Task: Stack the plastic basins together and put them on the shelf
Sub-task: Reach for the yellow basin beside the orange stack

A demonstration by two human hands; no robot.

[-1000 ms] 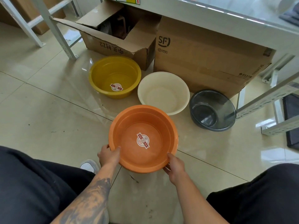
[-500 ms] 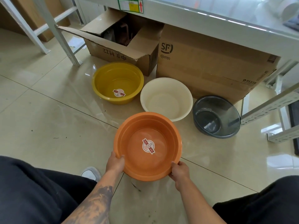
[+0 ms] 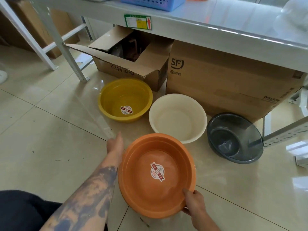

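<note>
Head view: the right hand (image 3: 194,203) pinches the near rim of the orange basin (image 3: 156,175), thumb inside and fingers under, holding it tilted above the floor (image 3: 50,147). The left hand (image 3: 115,143) is off the basin, fingers loosely extended and empty, reaching toward the yellow basin (image 3: 125,100). The white basin (image 3: 177,117) sits just beside the yellow one, and the grey basin (image 3: 233,137) lies further right, close to a shelf (image 3: 216,19) leg.

To nest well, I would level the orange basin and lower it squarely into another (a one-handed rim grip may let it swing).

Cardboard boxes (image 3: 225,82) crowd the back, so room to move lies on the near, bare tiles; the shelf edge overhangs above the boxes.
</note>
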